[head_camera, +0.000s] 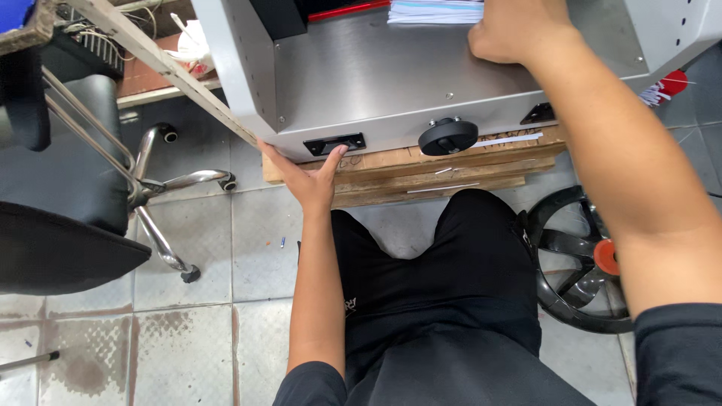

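overhead, the right hand [511, 30] lay loosely curled against the paper stack [436, 11] on the cutter's steel table [376, 75], while the open left hand [312, 177] touched a black front button [335, 143].

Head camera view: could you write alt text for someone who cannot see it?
A person's left hand presses a black button on the front of a grey metal machine, while the right hand rests on a paper stack on its bed. A black office chair stands on the tiled floor.
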Action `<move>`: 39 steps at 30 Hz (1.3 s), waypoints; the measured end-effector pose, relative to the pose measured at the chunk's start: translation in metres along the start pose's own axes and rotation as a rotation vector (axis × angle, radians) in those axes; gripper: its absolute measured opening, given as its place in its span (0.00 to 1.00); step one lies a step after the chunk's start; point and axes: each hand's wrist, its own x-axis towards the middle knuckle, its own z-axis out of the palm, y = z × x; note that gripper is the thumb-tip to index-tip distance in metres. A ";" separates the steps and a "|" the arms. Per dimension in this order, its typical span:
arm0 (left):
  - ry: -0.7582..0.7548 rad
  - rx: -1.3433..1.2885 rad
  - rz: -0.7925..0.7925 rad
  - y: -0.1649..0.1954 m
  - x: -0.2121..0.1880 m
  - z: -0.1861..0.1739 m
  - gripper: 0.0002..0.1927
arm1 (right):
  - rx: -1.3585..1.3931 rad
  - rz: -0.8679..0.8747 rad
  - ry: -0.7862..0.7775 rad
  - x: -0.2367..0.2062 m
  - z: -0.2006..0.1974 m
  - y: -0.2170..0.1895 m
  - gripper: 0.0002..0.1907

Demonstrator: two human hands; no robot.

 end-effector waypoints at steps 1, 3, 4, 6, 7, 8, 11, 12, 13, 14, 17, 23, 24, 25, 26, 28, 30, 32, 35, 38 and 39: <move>-0.002 -0.014 0.007 0.001 0.000 0.000 0.74 | -0.016 -0.023 -0.002 -0.003 -0.003 0.000 0.13; -0.008 -0.022 0.008 0.003 0.000 -0.001 0.73 | -0.008 -0.102 0.057 -0.017 -0.011 -0.002 0.13; -0.010 -0.016 0.005 0.004 0.000 -0.001 0.73 | 0.016 -0.161 0.120 -0.028 -0.015 -0.005 0.13; -0.010 -0.011 0.015 0.006 0.000 -0.002 0.73 | 0.015 -0.261 0.221 -0.046 -0.024 -0.011 0.13; -0.008 -0.009 0.029 0.006 0.001 -0.003 0.73 | -0.009 -0.305 0.258 -0.054 -0.029 -0.013 0.11; -0.007 -0.006 0.038 0.006 0.000 -0.004 0.72 | -0.030 -0.350 0.289 -0.058 -0.033 -0.014 0.09; 0.004 -0.030 0.024 0.004 -0.001 -0.003 0.73 | -0.035 -0.269 0.162 -0.049 -0.042 -0.016 0.13; 0.002 -0.017 0.013 0.004 -0.001 -0.003 0.73 | 0.017 -0.236 0.090 -0.043 -0.043 -0.015 0.16; 0.001 -0.004 0.005 0.003 -0.001 -0.003 0.73 | 0.071 -0.202 0.019 -0.035 -0.043 -0.015 0.19; 0.002 0.011 -0.003 0.002 -0.001 -0.004 0.73 | 0.126 -0.170 -0.050 -0.028 -0.042 -0.015 0.22; -0.006 0.004 0.011 0.000 -0.002 -0.005 0.73 | 0.239 -0.151 -0.060 -0.019 -0.040 -0.016 0.25; -0.025 0.014 -0.022 -0.001 -0.002 -0.005 0.73 | 0.204 -0.060 -0.034 -0.010 -0.036 -0.034 0.22; -0.025 0.007 -0.026 -0.001 -0.002 -0.005 0.73 | 0.225 -0.020 -0.071 -0.009 -0.037 -0.036 0.21; -0.025 0.001 -0.030 -0.002 -0.002 -0.005 0.73 | 0.246 0.022 -0.109 -0.008 -0.038 -0.038 0.21; -0.026 -0.005 -0.035 -0.002 -0.002 -0.005 0.73 | 0.267 0.063 -0.147 -0.007 -0.038 -0.040 0.21; -0.024 -0.021 -0.008 -0.003 -0.002 -0.006 0.72 | 0.230 0.080 -0.144 -0.006 -0.039 -0.044 0.20; -0.024 -0.032 0.002 -0.004 -0.002 -0.005 0.72 | 0.202 0.091 -0.144 -0.005 -0.039 -0.046 0.19; -0.024 -0.036 -0.003 -0.005 -0.002 -0.006 0.72 | 0.185 0.095 -0.140 -0.003 -0.040 -0.047 0.19; -0.026 -0.051 -0.003 -0.004 -0.002 -0.006 0.73 | 0.180 0.106 -0.148 -0.002 -0.038 -0.047 0.16; -0.026 -0.080 0.008 -0.004 -0.002 -0.008 0.74 | 0.143 0.125 -0.160 0.000 -0.034 -0.043 0.15; -0.026 -0.075 0.008 -0.004 -0.001 -0.009 0.74 | 0.171 0.134 -0.167 0.001 -0.032 -0.040 0.15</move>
